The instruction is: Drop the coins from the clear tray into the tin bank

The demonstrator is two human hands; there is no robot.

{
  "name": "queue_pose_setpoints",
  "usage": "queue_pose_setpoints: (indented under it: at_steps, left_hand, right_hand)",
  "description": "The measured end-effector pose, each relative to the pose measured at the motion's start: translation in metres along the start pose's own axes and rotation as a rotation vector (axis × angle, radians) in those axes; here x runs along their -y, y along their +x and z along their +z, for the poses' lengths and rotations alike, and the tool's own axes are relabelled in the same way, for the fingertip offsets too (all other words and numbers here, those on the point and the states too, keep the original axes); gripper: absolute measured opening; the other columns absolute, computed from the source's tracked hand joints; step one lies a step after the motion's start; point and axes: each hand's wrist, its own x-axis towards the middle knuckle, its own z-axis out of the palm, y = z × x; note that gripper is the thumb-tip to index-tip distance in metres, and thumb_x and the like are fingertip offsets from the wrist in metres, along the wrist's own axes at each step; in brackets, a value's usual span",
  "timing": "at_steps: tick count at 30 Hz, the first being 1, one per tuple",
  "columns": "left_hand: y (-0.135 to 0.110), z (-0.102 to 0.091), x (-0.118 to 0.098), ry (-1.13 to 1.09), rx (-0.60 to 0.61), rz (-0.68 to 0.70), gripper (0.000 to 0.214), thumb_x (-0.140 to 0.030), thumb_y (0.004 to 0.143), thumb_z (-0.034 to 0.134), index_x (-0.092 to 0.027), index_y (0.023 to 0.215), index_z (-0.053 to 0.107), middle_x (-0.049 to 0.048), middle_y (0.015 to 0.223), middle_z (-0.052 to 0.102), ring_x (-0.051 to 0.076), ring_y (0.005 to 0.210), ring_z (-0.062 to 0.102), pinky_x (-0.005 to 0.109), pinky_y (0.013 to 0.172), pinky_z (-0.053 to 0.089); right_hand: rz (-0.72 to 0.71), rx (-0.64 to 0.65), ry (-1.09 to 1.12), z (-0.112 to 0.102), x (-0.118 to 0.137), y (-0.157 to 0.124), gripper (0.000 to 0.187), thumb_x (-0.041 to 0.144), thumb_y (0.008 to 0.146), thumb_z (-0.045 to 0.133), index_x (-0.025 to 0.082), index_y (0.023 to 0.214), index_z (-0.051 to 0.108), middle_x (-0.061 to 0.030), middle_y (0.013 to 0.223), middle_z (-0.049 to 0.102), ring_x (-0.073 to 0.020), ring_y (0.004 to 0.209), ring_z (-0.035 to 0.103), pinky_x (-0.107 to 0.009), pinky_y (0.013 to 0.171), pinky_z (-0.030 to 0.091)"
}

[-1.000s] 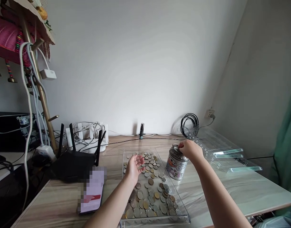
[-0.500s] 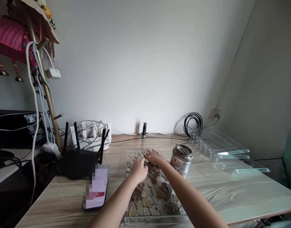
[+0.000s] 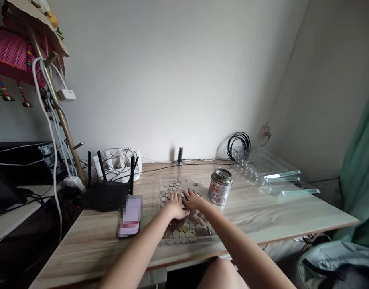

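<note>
Many loose coins [image 3: 185, 228] lie spread in a clear plastic tray [image 3: 199, 240] on the wooden desk. My left hand [image 3: 176, 208] rests flat on the coins near the tray's middle, fingers spread and pointing away from me. Beside it, almost touching, my right hand [image 3: 194, 200] also lies palm down on the coins with its fingers apart. Neither hand grips anything; the coins under the palms are hidden. A round metal tin [image 3: 220, 188] with a printed label and a slotted lid stands upright just right of the tray.
Left of the tray lies a phone [image 3: 130, 216], with a black router [image 3: 106, 194] behind it. A small dark bottle [image 3: 180, 155] stands by the wall. Clear plastic racks [image 3: 262, 172] and a coiled black cable [image 3: 238, 146] sit at the back right.
Both hands have drawn back toward me over the coins and flattened, uncovering coins at the tray's far end. The camera view has shifted, now showing the desk's front edge.
</note>
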Motion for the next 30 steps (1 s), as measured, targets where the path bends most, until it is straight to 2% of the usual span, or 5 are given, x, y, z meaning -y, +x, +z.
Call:
queue_pose_setpoints:
  at_steps: [6, 9, 13, 19, 30]
  left_hand:
    - [-0.028, -0.001, -0.007, -0.002, -0.045, 0.057, 0.056, -0.051, 0.032, 0.07, -0.019, 0.075, 0.052, 0.0181, 0.12, 0.041, 0.034, 0.12, 0.02, 0.046, 0.096, 0.005]
    - [-0.037, -0.008, -0.009, -0.005, -0.049, 0.059, 0.054, -0.038, 0.017, 0.076, -0.019, 0.058, 0.047, 0.0154, 0.11, 0.049, 0.038, 0.115, 0.027, 0.047, 0.095, 0.013]
    - [-0.035, -0.02, -0.013, -0.137, -0.099, -0.082, 0.056, -0.029, 0.01, 0.075, -0.02, 0.054, 0.043, 0.0099, 0.097, 0.055, 0.036, 0.107, 0.039, 0.044, 0.092, 0.024]
    - [-0.024, -0.027, -0.011, -0.254, -0.013, -0.141, 0.049, -0.008, 0.014, 0.072, -0.019, 0.052, 0.043, 0.0088, 0.083, 0.053, 0.033, 0.091, 0.05, 0.041, 0.071, 0.044]
    - [-0.023, -0.012, -0.004, -0.255, 0.159, -0.155, 0.042, 0.007, 0.022, 0.065, -0.019, 0.051, 0.051, -0.0017, 0.047, 0.049, 0.029, 0.056, 0.057, 0.048, 0.053, 0.044]
  right_hand:
    - [-0.079, -0.04, 0.011, -0.001, 0.008, -0.044, 0.065, 0.043, 0.065, 0.05, 0.018, 0.123, 0.034, -0.0149, 0.124, 0.036, -0.0295, 0.116, 0.027, -0.042, 0.091, 0.024]
    - [-0.107, -0.014, 0.01, -0.01, 0.006, -0.061, 0.072, 0.04, 0.05, 0.064, 0.018, 0.115, 0.043, -0.0132, 0.116, 0.042, -0.0296, 0.107, 0.039, -0.038, 0.085, 0.033]
    - [-0.081, 0.106, 0.046, -0.021, 0.006, -0.072, 0.079, 0.034, 0.036, 0.072, 0.023, 0.11, 0.045, -0.0095, 0.117, 0.039, -0.0263, 0.094, 0.049, -0.033, 0.071, 0.043]
    - [-0.022, 0.149, 0.14, -0.025, 0.008, -0.074, 0.062, 0.025, 0.039, 0.072, 0.018, 0.097, 0.052, -0.0107, 0.114, 0.041, -0.0229, 0.083, 0.054, -0.026, 0.055, 0.046]
    - [-0.034, 0.233, 0.193, -0.017, 0.019, -0.068, 0.054, 0.012, 0.047, 0.066, 0.014, 0.098, 0.051, -0.0069, 0.084, 0.06, -0.0162, 0.063, 0.059, -0.023, 0.047, 0.046]
